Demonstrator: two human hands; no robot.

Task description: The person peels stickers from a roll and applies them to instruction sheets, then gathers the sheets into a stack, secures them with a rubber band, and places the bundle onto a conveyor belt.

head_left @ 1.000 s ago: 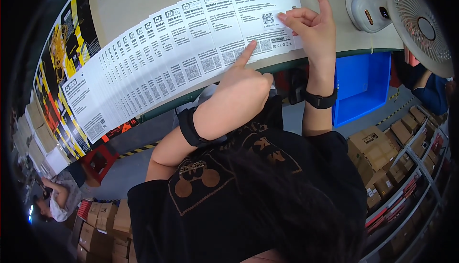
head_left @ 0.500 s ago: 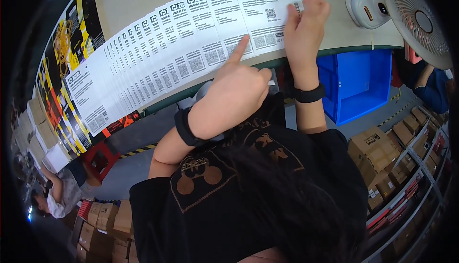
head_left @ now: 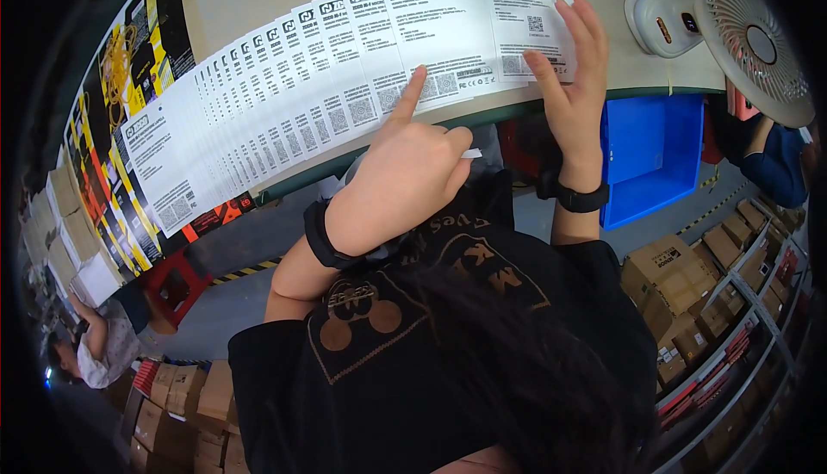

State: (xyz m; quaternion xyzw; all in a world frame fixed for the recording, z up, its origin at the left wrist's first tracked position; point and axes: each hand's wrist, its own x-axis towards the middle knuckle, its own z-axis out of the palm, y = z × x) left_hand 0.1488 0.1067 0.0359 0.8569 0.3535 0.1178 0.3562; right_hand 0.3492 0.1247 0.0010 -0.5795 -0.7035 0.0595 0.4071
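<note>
A long fanned row of white printed sheets (head_left: 345,78) overlaps along the table edge in front of me. My left hand (head_left: 401,173) stretches its index finger onto the broad sheet near the row's right end. Its other fingers are curled around a small white strip (head_left: 472,154), mostly hidden, with one end showing. Farther right, a separate printed sheet (head_left: 521,18) lies at an angle beside the row. My right hand (head_left: 575,86) rests over that sheet's right edge, fingers spread, thumb over its lower part; no firm grip shows.
Rubber bands (head_left: 116,65) lie on black and yellow packaging (head_left: 159,52) at the left. A white device (head_left: 662,18) and a fan (head_left: 758,39) stand at the right. Below the edge sits a blue crate (head_left: 659,155). Cartons fill shelves behind; two other people are nearby.
The rightmost sheet has shifted right with my right hand, uncovering more of the sheet beside it. My left hand has moved slightly left, index finger still extended.
</note>
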